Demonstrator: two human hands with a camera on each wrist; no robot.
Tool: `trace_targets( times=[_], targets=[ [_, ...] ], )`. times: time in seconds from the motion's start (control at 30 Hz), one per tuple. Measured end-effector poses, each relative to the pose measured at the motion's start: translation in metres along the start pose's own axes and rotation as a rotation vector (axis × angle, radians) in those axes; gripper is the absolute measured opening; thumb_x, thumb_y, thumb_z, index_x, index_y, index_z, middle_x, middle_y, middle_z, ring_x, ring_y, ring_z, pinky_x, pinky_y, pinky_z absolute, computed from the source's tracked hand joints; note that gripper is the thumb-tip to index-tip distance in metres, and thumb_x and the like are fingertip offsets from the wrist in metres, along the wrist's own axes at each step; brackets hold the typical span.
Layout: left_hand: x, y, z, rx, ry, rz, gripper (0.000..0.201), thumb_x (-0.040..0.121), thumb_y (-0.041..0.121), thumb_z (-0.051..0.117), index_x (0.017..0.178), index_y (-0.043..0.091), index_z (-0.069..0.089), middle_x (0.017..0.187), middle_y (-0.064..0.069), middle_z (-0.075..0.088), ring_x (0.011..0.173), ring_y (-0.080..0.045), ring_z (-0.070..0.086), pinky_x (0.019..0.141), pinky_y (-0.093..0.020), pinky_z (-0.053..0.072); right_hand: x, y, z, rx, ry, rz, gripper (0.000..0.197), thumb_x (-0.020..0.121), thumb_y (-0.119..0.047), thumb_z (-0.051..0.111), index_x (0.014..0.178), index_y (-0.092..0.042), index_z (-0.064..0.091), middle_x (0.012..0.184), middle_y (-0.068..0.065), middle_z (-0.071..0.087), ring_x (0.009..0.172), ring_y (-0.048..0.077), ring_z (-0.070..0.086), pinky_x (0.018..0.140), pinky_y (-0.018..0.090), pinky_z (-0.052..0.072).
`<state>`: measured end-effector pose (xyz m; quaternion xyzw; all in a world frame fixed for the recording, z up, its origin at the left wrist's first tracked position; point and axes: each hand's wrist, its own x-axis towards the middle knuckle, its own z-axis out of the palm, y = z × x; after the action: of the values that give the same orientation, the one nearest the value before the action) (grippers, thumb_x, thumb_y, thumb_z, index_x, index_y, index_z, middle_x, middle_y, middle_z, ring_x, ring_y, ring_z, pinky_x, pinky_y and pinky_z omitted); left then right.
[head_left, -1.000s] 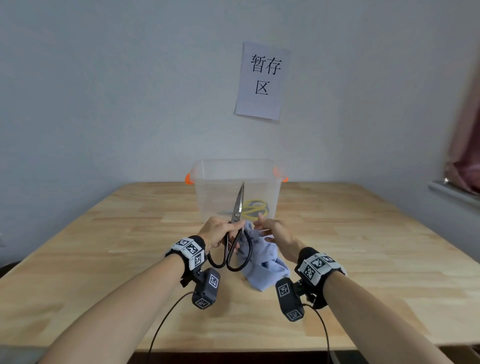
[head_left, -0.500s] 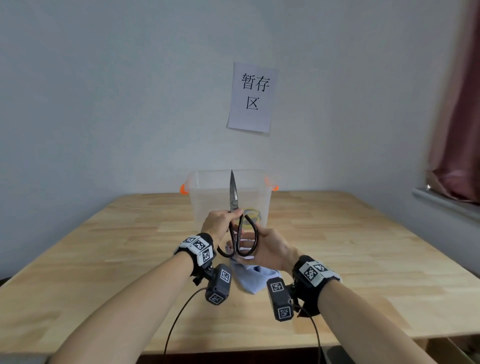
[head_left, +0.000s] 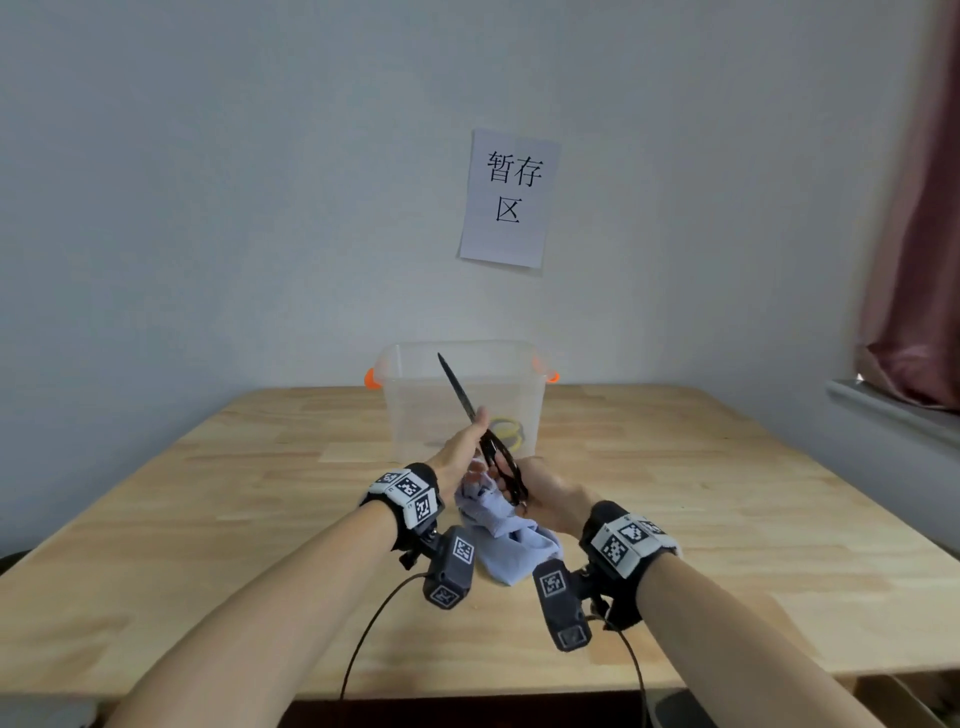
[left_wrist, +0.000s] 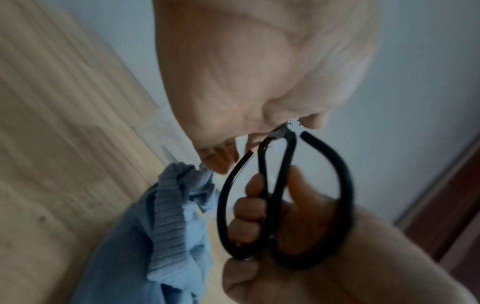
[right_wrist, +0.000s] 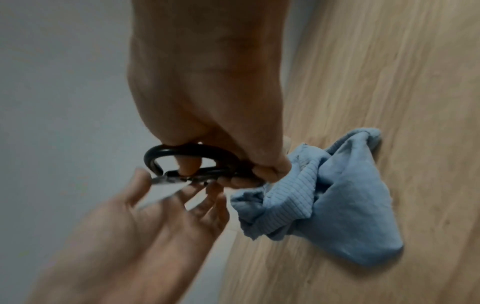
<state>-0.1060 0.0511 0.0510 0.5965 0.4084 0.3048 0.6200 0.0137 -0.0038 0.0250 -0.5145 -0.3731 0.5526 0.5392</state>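
Black-handled scissors (head_left: 498, 462) are held above the wooden table (head_left: 727, 519), blades closed and pointing up and to the left. My right hand (head_left: 550, 499) grips the handle loops, with fingers curled through them (left_wrist: 246, 216). My left hand (head_left: 460, 449) lies alongside the blade with straight, spread fingers (right_wrist: 197, 205), thumb against the metal. A light blue cloth (head_left: 498, 545) rests on the table under both hands. Its bunched top (right_wrist: 298, 185) rises to my right hand's knuckles. I cannot tell which hand holds it up.
A clear plastic bin (head_left: 514, 364) with orange latches stands behind the hands near the wall, with a yellow ring-shaped item (head_left: 506, 434) inside. A paper sign (head_left: 509, 197) hangs on the wall. A dark red curtain (head_left: 924, 208) and a sill (head_left: 893, 410) are at the right.
My right hand has closed on the scissors' handle loops. My left hand has loosened from gripping them to straight fingers. The blade tip has tilted from upright toward the left.
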Motion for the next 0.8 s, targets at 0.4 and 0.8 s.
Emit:
trace_targets(
  times=[0.4, 0.8],
  targets=[
    [0.015, -0.029, -0.025, 0.008, 0.307, 0.089, 0.016, 0.1, 0.018, 0.05, 0.099, 0.006, 0.061, 0.104, -0.019, 0.07, 0.086, -0.031, 0.068, 0.072, -0.043, 0.06, 0.013, 0.012, 0.006, -0.777, 0.219, -0.371, 0.037, 0.093, -0.014, 0.056, 0.058, -0.008, 0.049, 0.054, 0.002, 0.041, 0.053, 0.014, 0.034, 0.056, 0.033, 0.029],
    [0.012, -0.033, -0.039, -0.114, 0.143, 0.151, 0.011, 0.105, 0.019, 0.046, 0.11, 0.011, 0.051, 0.104, -0.03, 0.068, 0.063, -0.025, 0.072, 0.044, -0.028, 0.051, 0.039, 0.023, -0.053, -0.868, 0.418, 0.127, 0.026, 0.095, -0.017, 0.056, 0.072, -0.007, 0.048, 0.068, 0.004, 0.047, 0.081, 0.022, 0.048, 0.066, 0.028, 0.042]
  ],
)
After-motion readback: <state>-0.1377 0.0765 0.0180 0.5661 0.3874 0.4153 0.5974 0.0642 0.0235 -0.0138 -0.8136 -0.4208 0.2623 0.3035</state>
